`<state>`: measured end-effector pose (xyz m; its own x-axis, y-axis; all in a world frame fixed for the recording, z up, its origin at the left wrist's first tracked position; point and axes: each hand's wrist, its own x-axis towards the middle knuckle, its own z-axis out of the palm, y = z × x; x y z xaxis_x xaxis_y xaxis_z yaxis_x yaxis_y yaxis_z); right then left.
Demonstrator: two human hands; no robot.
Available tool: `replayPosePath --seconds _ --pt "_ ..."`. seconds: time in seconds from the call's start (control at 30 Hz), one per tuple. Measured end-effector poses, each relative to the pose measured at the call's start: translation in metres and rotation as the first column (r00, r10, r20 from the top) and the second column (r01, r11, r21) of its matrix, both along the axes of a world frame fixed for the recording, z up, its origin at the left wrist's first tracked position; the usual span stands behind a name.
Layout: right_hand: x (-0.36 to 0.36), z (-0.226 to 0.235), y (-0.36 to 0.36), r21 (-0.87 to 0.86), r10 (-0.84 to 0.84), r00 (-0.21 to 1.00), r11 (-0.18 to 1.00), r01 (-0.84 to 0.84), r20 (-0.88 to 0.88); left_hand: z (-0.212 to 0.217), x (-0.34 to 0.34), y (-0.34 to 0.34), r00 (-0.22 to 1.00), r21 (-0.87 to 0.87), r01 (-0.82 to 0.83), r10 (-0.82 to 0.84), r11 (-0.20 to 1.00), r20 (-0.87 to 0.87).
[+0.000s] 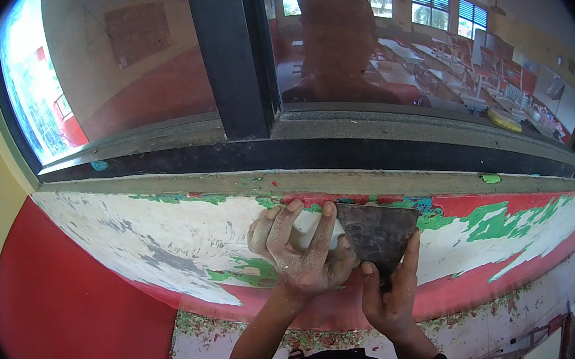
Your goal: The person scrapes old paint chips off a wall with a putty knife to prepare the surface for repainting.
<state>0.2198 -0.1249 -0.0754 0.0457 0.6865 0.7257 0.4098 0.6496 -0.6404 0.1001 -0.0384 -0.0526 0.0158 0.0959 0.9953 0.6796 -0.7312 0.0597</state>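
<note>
My right hand (392,298) grips a putty knife from below. Its wide, dark, worn blade (381,234) lies against the ledge below the window, top edge close to the sill. My left hand (298,248), dusty with pale powder, rests just left of the blade. Its fingers are apart and bent, and its thumb side is at the blade's left edge. A white patch shows between those fingers; I cannot tell if it is bare surface. Around both hands the ledge (187,221) is scraped to white, with green and red paint left in ragged patches.
A dark window frame (240,65) holds glass panes above, showing a room with tables and chairs. A loose green paint flake (491,178) lies on the sill. A red and yellow wall (69,300) stands at left. Paint chips (212,327) litter the floor below.
</note>
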Motion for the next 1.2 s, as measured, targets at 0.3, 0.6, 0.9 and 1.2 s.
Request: replayPosePath --seconds 0.3,0.6,0.9,1.2 --pt "-0.001 0.006 0.006 0.208 -0.196 0.973 0.963 0.169 0.118 0.0 -0.006 -0.002 0.995 -0.004 0.006 -0.006 1.0 -0.099" --pt "-0.001 -0.003 0.0 0.126 -0.11 0.976 0.988 0.087 0.188 -0.004 -0.01 0.002 0.991 0.051 0.13 -0.128 0.99 -0.036" --pt "-0.01 -0.003 -0.003 0.081 -0.097 0.995 0.992 0.098 -0.019 -0.004 -0.004 0.004 0.991 0.057 0.129 -0.13 0.99 0.027" --pt "-0.009 0.0 0.0 0.031 -0.115 0.993 0.993 0.117 -0.035 0.002 -0.001 0.001 0.999 0.014 0.032 -0.032 0.999 -0.008"
